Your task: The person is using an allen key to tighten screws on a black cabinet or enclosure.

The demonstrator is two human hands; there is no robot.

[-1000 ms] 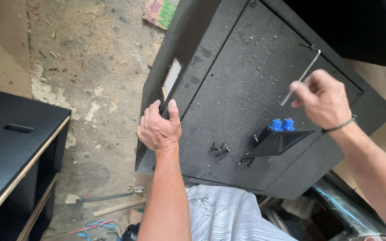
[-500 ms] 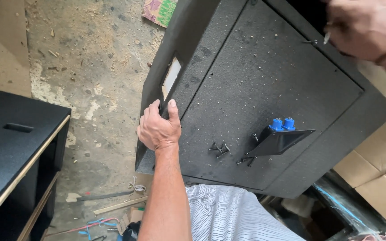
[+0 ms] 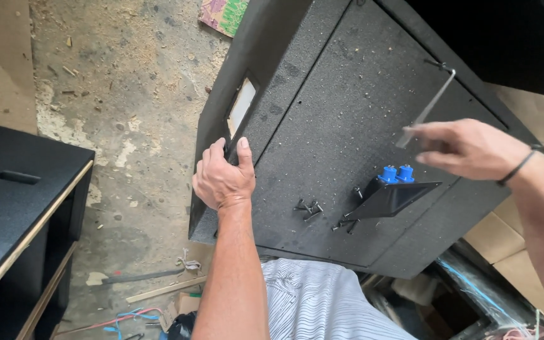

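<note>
Nearest the camera, at six o'clock, a striped shirt (image 3: 322, 302) fills the bottom of the view, and both forearms reach up from it over a big black box (image 3: 322, 126) with a rough, speckled coating. The left hand (image 3: 223, 179) sits at about nine o'clock from the box's middle, fingers hooked over the left edge just below the rectangular handle cutout (image 3: 241, 107), thumb flat on the top face; it is clamped on that edge, probably to keep the tilted box steady. A little farther in, loose dark screws (image 3: 308, 208) lie in two small clusters on the panel, just beside a black angled plate with two blue sockets (image 3: 396, 174) (kept within easy reach, it seems, on the one flat face). At three o'clock the right hand (image 3: 467, 148) hovers with fingers stretched out and apart, its fingertips at the long end of a bent metal key (image 3: 432, 107) whose short end stands in the panel near the far edge at one o'clock; whether the fingers actually touch the key I cannot tell. The key stands upright there likely because it is seated in a fastener. Beyond the box's left edge lies bare, dusty concrete floor (image 3: 127, 82) with scraps, open room to swing that way; another black cabinet (image 3: 14, 208) sits at eight o'clock, well apart, and cardboard (image 3: 536, 245) crowds the right side.
</note>
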